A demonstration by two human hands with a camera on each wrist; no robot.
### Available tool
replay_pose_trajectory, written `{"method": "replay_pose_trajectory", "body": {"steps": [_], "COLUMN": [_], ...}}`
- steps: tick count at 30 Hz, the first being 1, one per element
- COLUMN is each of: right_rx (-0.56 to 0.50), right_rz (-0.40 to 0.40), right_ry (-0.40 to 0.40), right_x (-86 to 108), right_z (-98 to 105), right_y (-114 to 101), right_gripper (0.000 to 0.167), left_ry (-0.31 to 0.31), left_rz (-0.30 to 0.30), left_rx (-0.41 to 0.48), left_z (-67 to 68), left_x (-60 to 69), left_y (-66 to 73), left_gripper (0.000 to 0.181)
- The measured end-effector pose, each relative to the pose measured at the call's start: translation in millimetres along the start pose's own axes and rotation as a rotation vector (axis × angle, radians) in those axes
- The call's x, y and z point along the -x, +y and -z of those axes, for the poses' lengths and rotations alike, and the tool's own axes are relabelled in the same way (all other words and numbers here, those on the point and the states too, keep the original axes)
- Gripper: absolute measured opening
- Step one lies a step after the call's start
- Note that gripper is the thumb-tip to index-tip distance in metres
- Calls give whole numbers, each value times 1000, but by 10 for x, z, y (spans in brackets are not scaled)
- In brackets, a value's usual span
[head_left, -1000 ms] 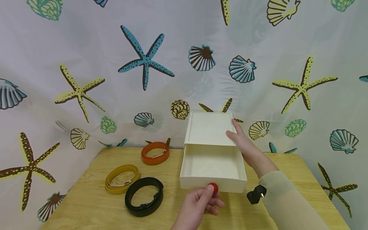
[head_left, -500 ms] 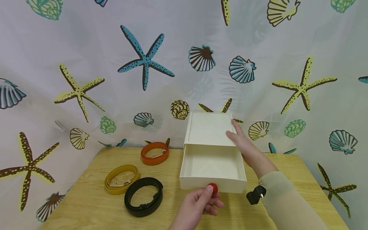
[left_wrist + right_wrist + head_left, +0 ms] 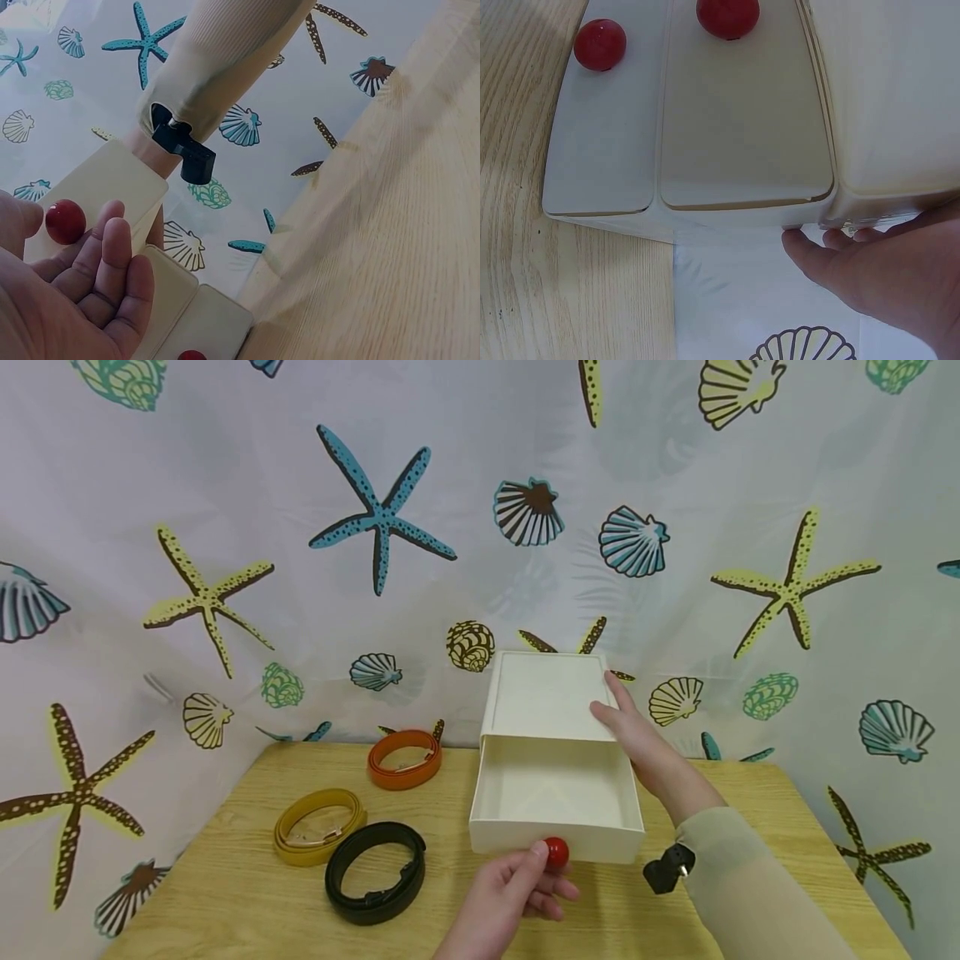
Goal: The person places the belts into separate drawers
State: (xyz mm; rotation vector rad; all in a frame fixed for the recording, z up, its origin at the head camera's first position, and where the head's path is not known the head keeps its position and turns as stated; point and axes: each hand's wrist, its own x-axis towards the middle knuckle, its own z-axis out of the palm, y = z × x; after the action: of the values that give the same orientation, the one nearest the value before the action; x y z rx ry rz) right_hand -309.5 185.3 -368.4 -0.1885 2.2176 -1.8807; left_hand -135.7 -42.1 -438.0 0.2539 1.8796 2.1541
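A white drawer unit (image 3: 551, 693) stands toward the back of the table, its top drawer (image 3: 558, 839) pulled out with nothing visible inside. My left hand (image 3: 510, 885) is at that drawer's round red knob (image 3: 557, 853). In the left wrist view the knob (image 3: 66, 222) sits between thumb and fingers, which look loose around it; contact is hard to tell. My right hand (image 3: 637, 735) rests along the unit's right side, thumb near the top edge. The right wrist view shows this hand (image 3: 885, 274) with fingers extended against the side, beside two closed lower drawers (image 3: 742, 127) with red knobs.
Left of the unit, three coiled belts lie on the wooden table (image 3: 225, 893): an orange belt (image 3: 382, 777), a yellow belt (image 3: 300, 852) and a black belt (image 3: 375, 906). A curtain (image 3: 465, 593) printed with starfish and shells hangs behind.
My left thumb has slid left off the front of the red knob, uncovering more of it, and the fingers have loosened. The drawer and my right hand have stayed put.
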Motion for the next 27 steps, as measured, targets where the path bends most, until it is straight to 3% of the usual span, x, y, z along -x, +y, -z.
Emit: {"method": "replay_pose_trajectory", "body": {"steps": [14,27], "right_rx": [6,12], "right_rz": [-1,-1], "right_ry": [0,-3], "right_x": [1,17], "right_z": [3,-3], "right_y": [15,5], "right_gripper": [77,77], "left_ry": [19,44], "left_rz": [-14,13], "left_rx": [-35,-57], "left_z": [123,267], "left_x": [29,62], "left_y": [1,-15], "left_gripper": [55,60]}}
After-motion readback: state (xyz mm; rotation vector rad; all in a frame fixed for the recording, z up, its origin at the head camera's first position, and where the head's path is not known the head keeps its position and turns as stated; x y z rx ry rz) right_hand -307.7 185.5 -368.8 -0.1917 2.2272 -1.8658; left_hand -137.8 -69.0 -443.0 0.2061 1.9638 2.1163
